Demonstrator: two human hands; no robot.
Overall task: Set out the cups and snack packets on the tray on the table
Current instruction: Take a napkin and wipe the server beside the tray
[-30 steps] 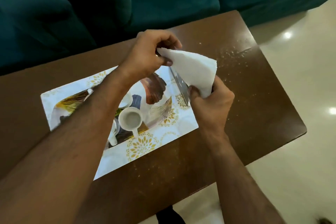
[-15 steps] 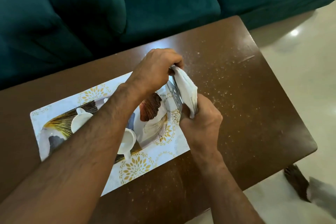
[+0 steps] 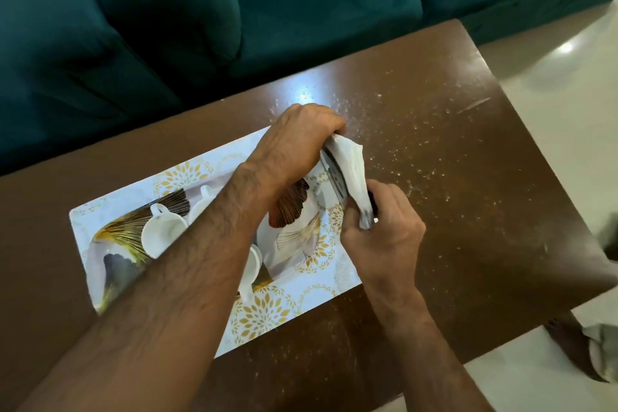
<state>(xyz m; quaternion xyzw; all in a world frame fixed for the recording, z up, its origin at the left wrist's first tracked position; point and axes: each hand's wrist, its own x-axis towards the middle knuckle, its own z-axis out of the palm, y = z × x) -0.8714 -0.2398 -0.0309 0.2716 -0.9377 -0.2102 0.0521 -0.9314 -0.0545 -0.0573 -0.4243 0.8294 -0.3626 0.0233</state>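
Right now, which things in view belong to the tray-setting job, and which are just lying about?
Part of the job:
tray on the table
white cups on the tray
white packet, gripped at its ends by the left hand and the right hand

Just there:
green sofa beyond the table
pale crumbs scattered on the tabletop
a foot on the floor

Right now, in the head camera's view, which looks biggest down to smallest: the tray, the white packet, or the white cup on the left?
1. Patterned tray: clearly largest.
2. White packet and white cup: look alike in size; hands cover the packet's ends, so unranked.
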